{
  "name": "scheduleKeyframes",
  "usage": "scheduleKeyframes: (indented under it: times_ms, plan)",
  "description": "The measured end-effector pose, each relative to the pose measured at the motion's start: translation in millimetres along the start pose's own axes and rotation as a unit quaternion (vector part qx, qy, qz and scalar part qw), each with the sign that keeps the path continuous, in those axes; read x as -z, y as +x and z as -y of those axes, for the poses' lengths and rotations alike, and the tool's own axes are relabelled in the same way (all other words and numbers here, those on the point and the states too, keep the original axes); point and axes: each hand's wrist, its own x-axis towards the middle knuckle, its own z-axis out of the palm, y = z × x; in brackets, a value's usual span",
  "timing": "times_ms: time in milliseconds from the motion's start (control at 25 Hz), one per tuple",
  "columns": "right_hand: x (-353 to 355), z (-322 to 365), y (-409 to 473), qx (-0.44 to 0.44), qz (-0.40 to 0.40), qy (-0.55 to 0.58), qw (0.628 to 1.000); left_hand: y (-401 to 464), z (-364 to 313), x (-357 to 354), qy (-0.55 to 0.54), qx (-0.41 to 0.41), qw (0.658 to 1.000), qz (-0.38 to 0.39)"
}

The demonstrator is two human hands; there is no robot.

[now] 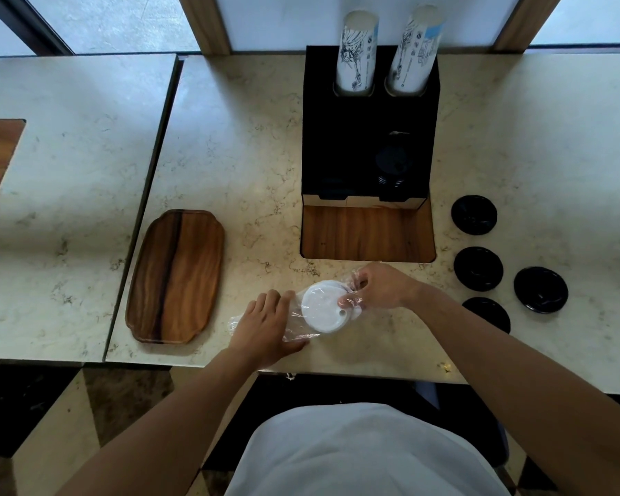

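Observation:
A stack of white cup lids (pixel 323 307) lies inside a clear plastic sleeve (pixel 294 331) on the marble counter near its front edge. My left hand (pixel 265 325) lies flat on the sleeve's left end, fingers straight, pressing it down. My right hand (pixel 378 286) pinches the sleeve's open right end next to the top lid, thumb and fingers curled on the plastic. How many lids are in the sleeve is hidden.
A black cup dispenser (pixel 369 145) holds two stacks of paper cups (pixel 358 51) and black lids. Several loose black lids (pixel 478 268) lie to the right. A wooden tray (pixel 176 277) sits to the left. The counter edge (pixel 337 374) runs just below my hands.

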Motion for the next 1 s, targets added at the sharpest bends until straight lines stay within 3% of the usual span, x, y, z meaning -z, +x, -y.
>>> scheduleKeyframes:
  times_ms: [280,440,640,1000]
  plan:
    - [7.5,-8.0,-4.3,-0.017,-0.001,0.055,0.998,-6.6,12.9,4.3,-0.002,-0.002,1.0,0.002]
    - [29.5,-19.8,-17.2,-0.018,-0.062,0.05,0.997,-15.5,20.0,1.0,-0.008,0.036,0.999,0.012]
    - [33.8,-25.3,-22.4,-0.053,-0.031,0.119,0.991,-8.9,14.6,11.5,0.009,0.071,0.997,0.023]
    - [20.7,-27.5,-19.3,-0.065,-0.074,0.15,0.984,6.1,-3.8,21.5,-0.012,-0.098,0.991,-0.092]
